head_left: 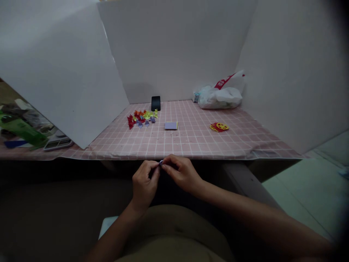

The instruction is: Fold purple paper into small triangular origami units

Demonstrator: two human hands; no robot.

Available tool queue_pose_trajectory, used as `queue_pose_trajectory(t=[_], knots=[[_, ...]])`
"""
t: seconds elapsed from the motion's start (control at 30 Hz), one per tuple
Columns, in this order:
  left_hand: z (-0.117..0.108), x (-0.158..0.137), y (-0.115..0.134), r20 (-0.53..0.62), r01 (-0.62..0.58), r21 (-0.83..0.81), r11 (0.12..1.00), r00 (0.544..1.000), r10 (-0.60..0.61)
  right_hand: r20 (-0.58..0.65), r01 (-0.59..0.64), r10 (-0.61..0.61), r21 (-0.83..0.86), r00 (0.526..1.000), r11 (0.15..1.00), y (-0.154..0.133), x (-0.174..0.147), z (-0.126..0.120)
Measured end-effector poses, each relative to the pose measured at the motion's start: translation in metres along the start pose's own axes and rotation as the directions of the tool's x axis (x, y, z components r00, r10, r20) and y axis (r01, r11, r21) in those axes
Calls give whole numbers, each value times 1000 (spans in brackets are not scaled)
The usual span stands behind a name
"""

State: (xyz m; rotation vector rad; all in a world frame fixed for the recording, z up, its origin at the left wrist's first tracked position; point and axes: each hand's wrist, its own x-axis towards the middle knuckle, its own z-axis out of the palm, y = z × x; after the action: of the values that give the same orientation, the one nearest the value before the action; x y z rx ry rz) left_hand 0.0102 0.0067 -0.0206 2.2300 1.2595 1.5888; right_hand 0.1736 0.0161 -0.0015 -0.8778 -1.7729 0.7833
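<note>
Between the fingertips of both hands is a small piece of purple folded paper (161, 162), mostly covered by the fingers. My left hand (145, 182) pinches it from the left, and my right hand (183, 174) pinches it from the right. Both are just in front of the table's near edge, above my lap. Beyond them on the table lies a stack of purple paper sheets (171, 126) with a yellow edge showing. Left of the stack is a cluster of small folded paper pieces (141, 117) in red, orange, yellow and purple.
A pink checked tablecloth (188, 142) covers the table. A black phone (156, 103) lies at the back, and a white plastic bag (220, 96) sits back right. Red and yellow cut-outs (219, 126) lie on the right. White panels (177, 51) surround the area; clutter (24, 127) is outside left.
</note>
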Motion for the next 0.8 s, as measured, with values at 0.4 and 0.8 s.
queue_pose_trajectory(t=[0.4, 0.8], knots=[[0, -1, 0, 18, 16, -18, 1000, 1000, -15, 93, -181, 168, 167, 981, 969, 2, 1, 2], [1, -1, 0, 18, -54, 28, 998, 998, 53, 23, 77, -74, -217, 997, 973, 0, -1, 2]])
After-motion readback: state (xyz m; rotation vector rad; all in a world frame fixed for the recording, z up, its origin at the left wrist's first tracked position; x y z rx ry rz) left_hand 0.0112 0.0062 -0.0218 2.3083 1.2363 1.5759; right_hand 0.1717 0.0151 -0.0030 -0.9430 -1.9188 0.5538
